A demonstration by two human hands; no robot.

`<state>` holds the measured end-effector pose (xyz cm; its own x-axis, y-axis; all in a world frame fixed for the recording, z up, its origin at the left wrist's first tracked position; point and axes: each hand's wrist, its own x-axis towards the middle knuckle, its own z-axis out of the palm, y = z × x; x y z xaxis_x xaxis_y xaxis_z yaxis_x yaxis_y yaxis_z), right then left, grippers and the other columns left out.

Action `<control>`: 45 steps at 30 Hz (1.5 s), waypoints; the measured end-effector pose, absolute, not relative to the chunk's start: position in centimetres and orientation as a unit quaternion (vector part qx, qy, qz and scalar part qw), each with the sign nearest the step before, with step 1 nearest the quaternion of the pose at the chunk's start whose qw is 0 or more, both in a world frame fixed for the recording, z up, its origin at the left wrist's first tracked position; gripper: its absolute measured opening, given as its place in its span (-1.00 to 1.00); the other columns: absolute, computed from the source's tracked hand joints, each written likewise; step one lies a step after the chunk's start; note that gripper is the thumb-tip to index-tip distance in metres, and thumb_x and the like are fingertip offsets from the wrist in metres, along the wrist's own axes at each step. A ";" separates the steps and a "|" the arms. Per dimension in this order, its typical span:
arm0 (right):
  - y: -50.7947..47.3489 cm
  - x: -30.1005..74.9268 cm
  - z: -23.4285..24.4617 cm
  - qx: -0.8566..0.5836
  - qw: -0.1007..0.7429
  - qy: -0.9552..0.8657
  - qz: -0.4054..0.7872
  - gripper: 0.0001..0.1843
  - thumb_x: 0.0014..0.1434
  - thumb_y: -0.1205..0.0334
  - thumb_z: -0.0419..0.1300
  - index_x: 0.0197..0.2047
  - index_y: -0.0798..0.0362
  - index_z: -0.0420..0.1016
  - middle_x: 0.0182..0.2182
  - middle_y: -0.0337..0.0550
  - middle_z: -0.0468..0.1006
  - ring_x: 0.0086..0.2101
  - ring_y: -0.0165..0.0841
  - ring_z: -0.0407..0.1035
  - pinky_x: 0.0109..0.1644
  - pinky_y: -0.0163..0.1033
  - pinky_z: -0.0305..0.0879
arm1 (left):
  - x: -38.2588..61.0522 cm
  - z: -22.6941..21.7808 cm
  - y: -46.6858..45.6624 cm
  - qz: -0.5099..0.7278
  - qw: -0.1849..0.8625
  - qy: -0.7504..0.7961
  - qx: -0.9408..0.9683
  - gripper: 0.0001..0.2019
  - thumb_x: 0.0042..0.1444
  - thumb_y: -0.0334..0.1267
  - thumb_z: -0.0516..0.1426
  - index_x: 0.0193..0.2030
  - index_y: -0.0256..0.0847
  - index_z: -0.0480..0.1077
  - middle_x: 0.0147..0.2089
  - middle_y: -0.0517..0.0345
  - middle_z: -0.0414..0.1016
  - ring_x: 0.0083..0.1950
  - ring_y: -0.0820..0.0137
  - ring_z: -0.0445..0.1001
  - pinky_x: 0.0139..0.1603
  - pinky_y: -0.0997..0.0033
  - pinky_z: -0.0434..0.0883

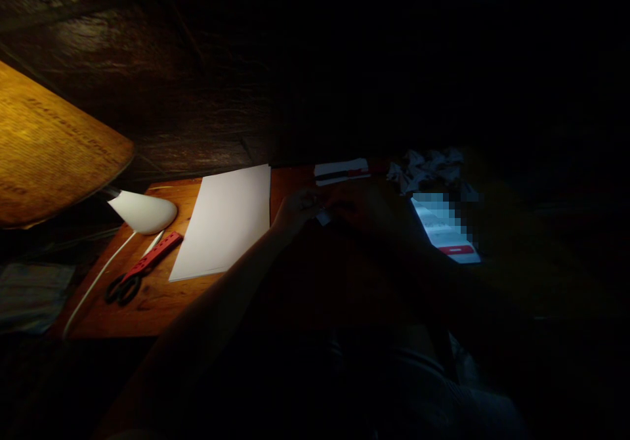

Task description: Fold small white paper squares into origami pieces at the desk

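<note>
Over the middle of the table, my left hand and my right hand are close together in deep shadow. Between them shows a small pale piece of paper. The fingers of my left hand are curled in and closed on its left side. My right hand meets the paper from the other side, its fingers dim but bent and pressed together at it. How the piece is folded is too dark to make out.
A stack of white paper lies left of my hands, beside scissors with a red blade cover and a lit lamp. Behind are a dark pen on paper and several crumpled or folded papers. At right glows a phone.
</note>
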<state>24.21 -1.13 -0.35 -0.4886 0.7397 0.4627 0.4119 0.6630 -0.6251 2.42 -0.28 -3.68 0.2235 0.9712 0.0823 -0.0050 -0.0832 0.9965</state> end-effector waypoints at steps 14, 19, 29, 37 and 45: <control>-1.1 24.4 -0.4 -0.340 0.306 -0.875 0.158 -0.63 0.26 0.49 0.26 -0.07 -0.12 0.81 -0.01 -0.11 0.71 -0.05 -0.17 0.55 0.05 -0.07 0.43 | 2.5 -3.4 -0.5 0.474 0.551 0.420 0.544 -0.74 0.01 -0.34 0.32 -0.11 -0.18 0.59 -0.34 0.19 0.66 -0.39 0.44 0.57 -0.36 0.48 0.46; -0.9 24.3 -0.9 -0.340 0.308 -0.877 0.148 -0.62 0.27 0.51 0.25 -0.08 -0.10 0.80 -0.01 -0.10 0.71 -0.04 -0.16 0.55 0.05 -0.07 0.43 | 2.3 -3.6 -0.4 0.473 0.538 0.420 0.557 -0.77 0.03 -0.31 0.33 -0.13 -0.17 0.58 -0.36 0.20 0.64 -0.41 0.44 0.56 -0.40 0.48 0.45; -1.7 24.0 -0.5 -0.360 0.396 -0.825 0.182 -0.72 0.27 0.36 0.36 0.05 0.05 0.70 -0.06 -0.02 0.74 -0.13 -0.17 0.59 -0.01 -0.09 0.48 | 2.4 -3.7 -0.5 0.490 0.504 0.403 0.586 -0.71 0.03 -0.30 0.39 -0.09 -0.19 0.55 -0.28 0.18 0.70 -0.27 0.38 0.67 -0.20 0.42 0.57; -1.5 24.3 -0.4 -0.410 0.390 -0.806 0.175 -0.89 0.24 0.32 0.38 -0.14 0.01 0.70 -0.16 -0.08 0.72 -0.19 -0.21 0.57 -0.08 -0.14 0.45 | 2.5 -3.5 -0.8 0.502 0.472 0.409 0.599 -0.81 0.10 -0.30 0.36 -0.12 -0.18 0.58 -0.28 0.17 0.67 -0.29 0.41 0.61 -0.27 0.46 0.50; -1.6 24.7 0.2 -0.404 0.366 -0.822 0.166 -0.81 0.26 0.41 0.31 -0.15 -0.01 0.74 -0.13 -0.08 0.74 -0.16 -0.23 0.58 -0.04 -0.14 0.45 | 2.6 -3.2 -1.0 0.501 0.479 0.410 0.593 -0.86 0.13 -0.28 0.36 -0.17 -0.16 0.56 -0.32 0.20 0.64 -0.33 0.45 0.56 -0.30 0.47 0.43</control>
<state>24.66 -1.64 0.24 -0.4057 0.7861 0.4664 0.5428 0.6177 -0.5691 2.65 -0.96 -3.24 0.1623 0.9661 0.2010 0.0074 -0.2049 0.9788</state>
